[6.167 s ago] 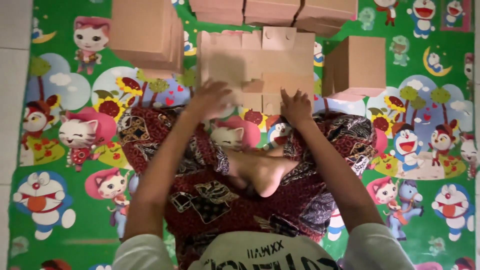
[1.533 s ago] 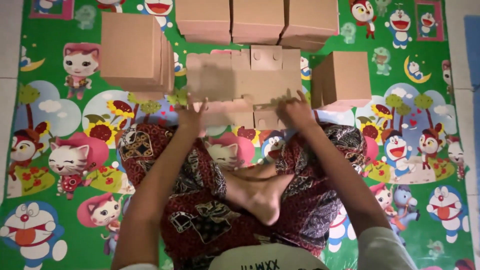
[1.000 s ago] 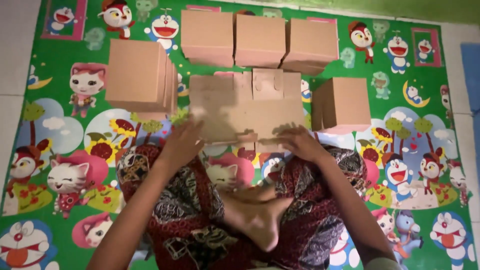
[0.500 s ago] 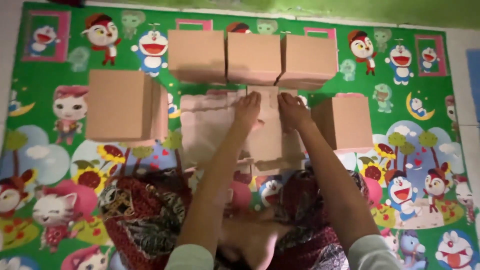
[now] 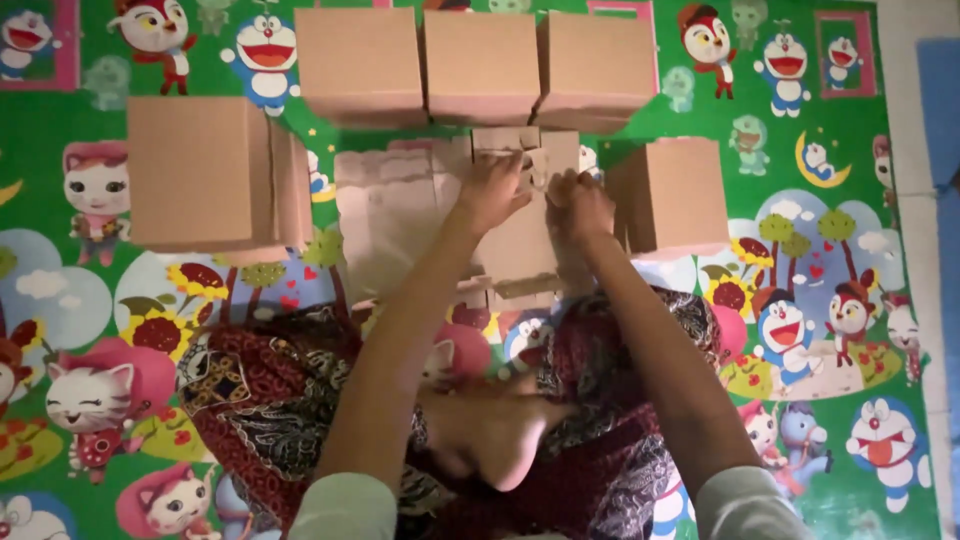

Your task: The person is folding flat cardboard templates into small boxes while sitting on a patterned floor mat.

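A flat brown cardboard box blank (image 5: 400,215) lies on the cartoon-printed green mat (image 5: 820,150) in front of me. My left hand (image 5: 492,190) and my right hand (image 5: 578,205) both press on its far end, fingers curled over a small folded flap (image 5: 522,152) near the top edge. The two hands sit close together, almost touching. My arms reach forward over my crossed legs, which are wrapped in dark red patterned cloth (image 5: 270,390).
Three folded cardboard boxes (image 5: 480,65) stand in a row at the far side. A stack of flat cardboard sheets (image 5: 210,170) lies at the left. One more box (image 5: 675,195) stands just right of my right hand. My bare foot (image 5: 490,430) rests in my lap.
My hands moved from the near edge of the flat cardboard to its far end and came together on the flap. The camera view shifted forward.
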